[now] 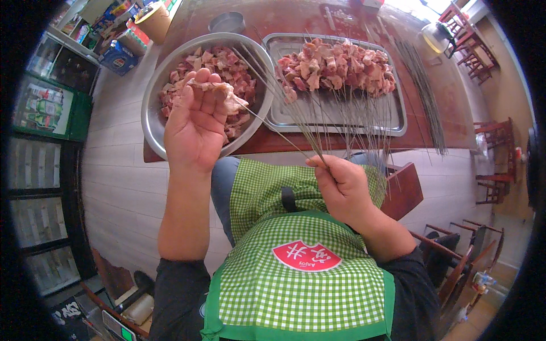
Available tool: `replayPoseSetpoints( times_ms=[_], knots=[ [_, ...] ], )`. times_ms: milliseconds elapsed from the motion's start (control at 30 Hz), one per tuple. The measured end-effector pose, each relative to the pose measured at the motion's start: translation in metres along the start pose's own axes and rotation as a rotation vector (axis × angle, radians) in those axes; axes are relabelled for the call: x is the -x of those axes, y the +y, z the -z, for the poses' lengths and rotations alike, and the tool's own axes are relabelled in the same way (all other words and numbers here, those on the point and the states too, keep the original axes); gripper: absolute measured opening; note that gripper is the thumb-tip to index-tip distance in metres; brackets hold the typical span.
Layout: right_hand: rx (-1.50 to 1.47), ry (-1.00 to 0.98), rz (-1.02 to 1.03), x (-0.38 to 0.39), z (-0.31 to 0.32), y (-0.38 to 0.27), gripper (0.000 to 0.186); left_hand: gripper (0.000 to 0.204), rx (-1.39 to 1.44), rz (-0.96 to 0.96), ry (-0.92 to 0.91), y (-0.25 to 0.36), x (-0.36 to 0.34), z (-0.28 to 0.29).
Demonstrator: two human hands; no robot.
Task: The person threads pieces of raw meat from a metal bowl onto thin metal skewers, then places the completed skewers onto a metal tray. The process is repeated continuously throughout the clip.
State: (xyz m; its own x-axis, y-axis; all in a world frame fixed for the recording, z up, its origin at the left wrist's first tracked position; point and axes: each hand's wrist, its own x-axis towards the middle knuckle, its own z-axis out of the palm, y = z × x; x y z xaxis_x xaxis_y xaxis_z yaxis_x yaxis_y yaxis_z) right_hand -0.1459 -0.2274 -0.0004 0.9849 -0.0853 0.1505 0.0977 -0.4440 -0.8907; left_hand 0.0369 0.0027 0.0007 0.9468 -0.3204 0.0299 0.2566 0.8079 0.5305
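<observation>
My left hand point(196, 129) is palm up over a round metal bowl point(149, 111) of cut raw meat point(236, 74). Its curled fingers hold a pale piece of meat point(235, 104). A thin metal skewer point(272, 126) runs from that piece to my right hand point(343, 184), whose closed fingers grip the ends of several skewers in front of the apron. The other skewers fan out toward the bowl and tray. To the right, a rectangular metal tray point(310, 113) bears a row of threaded meat point(335, 65), its skewers sticking out over the table's near edge.
A bundle of bare skewers point(424, 94) lies on the red-brown table point(455, 102) right of the tray. Behind the bowl is a small round metal pan point(226, 23). A glass pot point(437, 37) stands far right. Wooden chairs point(495, 156) are beyond; a glass-fronted cabinet point(48, 108) is left.
</observation>
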Motion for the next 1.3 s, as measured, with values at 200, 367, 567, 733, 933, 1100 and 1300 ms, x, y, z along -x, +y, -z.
replayPoseSetpoints(
  times_ms=[200,367,567,733,933,1100,1300],
  knots=[
    [0.001,-0.009,0.020,0.000,-0.002,0.004,0.015,0.026,-0.001,0.001,-0.098,0.003,0.003,-0.004],
    [0.006,-0.026,-0.048,0.000,-0.001,0.002,0.015,0.019,-0.078,-0.080,-0.068,-0.001,0.002,-0.003],
    [0.029,-0.020,-0.023,-0.001,-0.001,0.003,0.016,0.017,-0.109,-0.135,-0.096,-0.008,0.002,-0.003],
    [0.043,-0.006,0.000,0.000,-0.002,0.004,0.016,0.018,-0.122,-0.131,-0.054,-0.013,0.005,-0.006],
    [0.049,-0.027,-0.012,0.001,0.001,0.002,0.016,0.019,-0.226,-0.172,-0.102,-0.004,0.006,-0.005],
    [0.040,-0.015,-0.005,0.002,-0.001,0.002,0.016,0.018,-0.187,-0.208,-0.065,-0.009,0.010,-0.008],
    [0.008,-0.009,-0.020,0.004,0.000,0.001,0.016,0.019,-0.166,-0.205,-0.073,-0.011,0.010,-0.011]
  ],
)
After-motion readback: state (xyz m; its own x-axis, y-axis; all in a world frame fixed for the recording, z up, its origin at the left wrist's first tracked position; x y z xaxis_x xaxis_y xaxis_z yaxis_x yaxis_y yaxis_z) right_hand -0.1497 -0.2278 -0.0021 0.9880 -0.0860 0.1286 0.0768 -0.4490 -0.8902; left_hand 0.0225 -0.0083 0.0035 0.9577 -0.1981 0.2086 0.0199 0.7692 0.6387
